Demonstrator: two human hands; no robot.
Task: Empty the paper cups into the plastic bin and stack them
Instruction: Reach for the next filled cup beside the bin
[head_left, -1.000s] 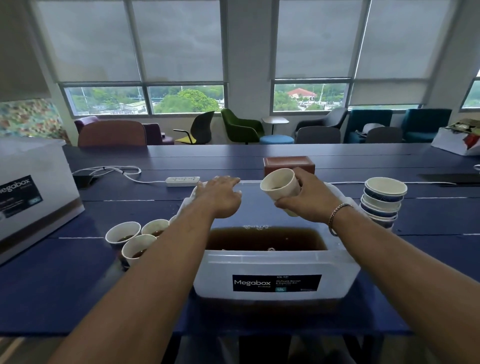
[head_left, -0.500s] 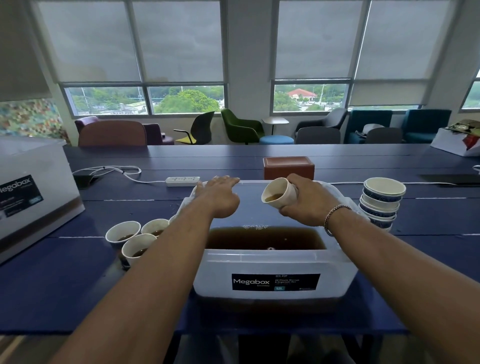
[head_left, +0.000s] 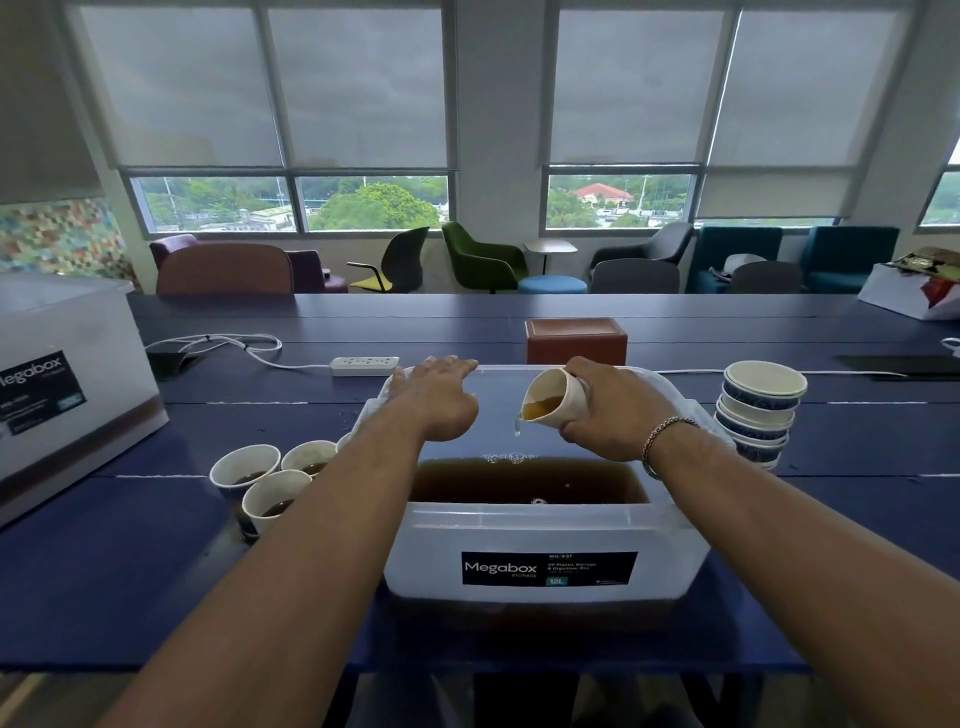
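A paper cup (head_left: 553, 402) is being gripped by the right hand (head_left: 613, 410), tipped leftward over the plastic bin (head_left: 540, 525); left hand (head_left: 441, 400) fingers are being rested flat, apart.

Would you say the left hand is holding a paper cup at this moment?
No: the left hand rests flat on the far rim of the plastic bin, while the right hand tips the paper cup over it.

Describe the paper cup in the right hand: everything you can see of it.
The paper cup is white inside and out and looks like thin paper. The right hand grips its body from the right, tipped with the mouth facing left and down over the plastic bin. Amber liquid pools at the lower lip, and a thin stream drips off the rim toward the brown liquid below. Its base is hidden by the hand.
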